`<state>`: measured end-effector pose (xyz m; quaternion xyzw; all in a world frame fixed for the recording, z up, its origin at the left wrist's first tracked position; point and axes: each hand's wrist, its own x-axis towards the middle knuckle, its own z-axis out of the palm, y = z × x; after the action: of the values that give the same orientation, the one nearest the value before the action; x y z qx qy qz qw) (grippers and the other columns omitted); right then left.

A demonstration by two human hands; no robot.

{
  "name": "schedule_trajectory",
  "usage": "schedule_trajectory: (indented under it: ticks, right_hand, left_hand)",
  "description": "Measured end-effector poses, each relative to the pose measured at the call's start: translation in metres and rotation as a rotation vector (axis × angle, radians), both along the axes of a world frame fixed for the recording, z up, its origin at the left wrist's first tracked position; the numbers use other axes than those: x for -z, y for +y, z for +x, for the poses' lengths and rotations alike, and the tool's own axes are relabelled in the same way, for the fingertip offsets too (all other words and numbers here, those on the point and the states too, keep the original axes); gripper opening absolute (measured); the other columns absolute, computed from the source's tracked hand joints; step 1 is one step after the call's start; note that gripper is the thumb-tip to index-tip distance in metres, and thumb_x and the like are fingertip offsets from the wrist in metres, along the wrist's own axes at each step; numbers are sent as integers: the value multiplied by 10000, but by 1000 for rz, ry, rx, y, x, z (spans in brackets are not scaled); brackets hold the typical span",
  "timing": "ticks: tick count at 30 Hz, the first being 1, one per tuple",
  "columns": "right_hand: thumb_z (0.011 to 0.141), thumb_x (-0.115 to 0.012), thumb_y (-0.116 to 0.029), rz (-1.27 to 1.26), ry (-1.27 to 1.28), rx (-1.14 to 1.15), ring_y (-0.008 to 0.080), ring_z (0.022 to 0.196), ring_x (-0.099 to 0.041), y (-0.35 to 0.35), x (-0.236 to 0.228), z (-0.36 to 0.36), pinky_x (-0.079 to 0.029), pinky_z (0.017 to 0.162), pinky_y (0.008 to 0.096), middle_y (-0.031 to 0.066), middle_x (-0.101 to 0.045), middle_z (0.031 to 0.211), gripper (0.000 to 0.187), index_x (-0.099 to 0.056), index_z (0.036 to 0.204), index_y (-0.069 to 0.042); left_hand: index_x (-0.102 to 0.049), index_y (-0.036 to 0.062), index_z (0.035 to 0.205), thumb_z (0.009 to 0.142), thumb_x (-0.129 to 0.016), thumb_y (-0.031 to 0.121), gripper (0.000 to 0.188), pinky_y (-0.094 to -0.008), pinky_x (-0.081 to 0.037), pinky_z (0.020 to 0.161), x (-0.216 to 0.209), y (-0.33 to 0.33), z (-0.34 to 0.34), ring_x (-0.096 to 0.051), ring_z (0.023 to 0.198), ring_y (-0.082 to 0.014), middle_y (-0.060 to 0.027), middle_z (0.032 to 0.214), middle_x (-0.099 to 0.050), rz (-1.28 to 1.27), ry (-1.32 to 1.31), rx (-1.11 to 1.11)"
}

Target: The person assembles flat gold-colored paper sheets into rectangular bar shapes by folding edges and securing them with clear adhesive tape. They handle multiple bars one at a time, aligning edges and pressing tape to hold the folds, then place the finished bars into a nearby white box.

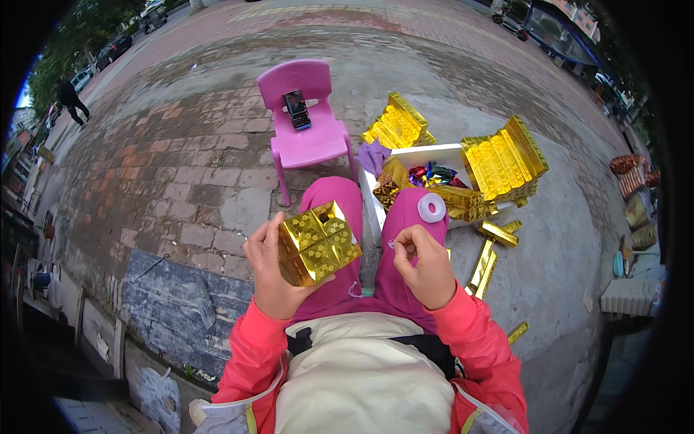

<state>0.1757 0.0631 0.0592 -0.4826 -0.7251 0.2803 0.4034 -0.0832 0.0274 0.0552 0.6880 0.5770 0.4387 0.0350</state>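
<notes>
Seen from the head camera, the left hand (271, 271) holds a gold foil block (318, 242) made of small folded boxes joined together, fingers curled around its left side and the thumb under its lower edge; the block sits above the left knee of the pink trousers (340, 199). Just to the right, the right hand (426, 264) hovers over the right thigh with thumb and forefinger pinched together on something too small to tell. A white tape roll (432, 208) rests on the right knee. Beyond the knees stands a white box (434, 153) with gold foil stacks (502, 159) on its right rim. A pink chair (307, 126) bears a phone (297, 109) on its seat.
</notes>
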Motion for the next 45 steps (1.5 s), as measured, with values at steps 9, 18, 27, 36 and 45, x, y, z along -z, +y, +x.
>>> schedule_trajectory:
  ticks: [9,18,27,36,45]
  right_hand:
    - [933,-668,-183,-20,-268,-190,409,856,-655,-5,47,-20,-542,747,482,158,-639,957,212,-587,1031,-13]
    - [954,-608,-236,-472,-590,-390,450,854,-690,-11,140,-45,-557,714,548,227,-693,973,265,-524,1059,-7]
    - [936,-635,-199,-130,-679,-279,389,957,-694,0,125,-40,-581,797,496,232,-539,1340,322,-560,1170,10]
    - [881,-774,-457,-366,241,-553,349,1473,-362,-3,1,-34,-317,1195,414,269,-325,1578,1064,-134,1591,11]
    - [824,-787,-182,-105,217,-217,317,1384,-467,-26,-27,17,-410,1129,388,234,-445,1470,946,-223,1556,18]
  left_hand:
    - [-378,14,1509,549,-1003,360,1197,-460,-383,1085,1,0,-12,-424,1255,-358,-166,1348,-432,16,-71,-35]
    - [-358,19,1524,559,-993,402,1217,-461,-387,1086,4,0,-21,-432,1269,-351,-169,1367,-424,17,-107,-71]
    - [-283,-4,1565,639,-972,382,1217,-391,-418,1094,1,12,-49,-482,1328,-267,-147,1458,-427,53,-590,15]
    - [-549,87,1404,1047,-525,475,528,-433,-562,982,-26,31,-66,-660,1163,-254,-98,1342,-648,134,-1650,595]
    - [-352,128,1558,1039,-386,633,725,-396,-484,1083,-17,50,6,-561,1288,-231,-103,1455,-524,-83,-1603,604]
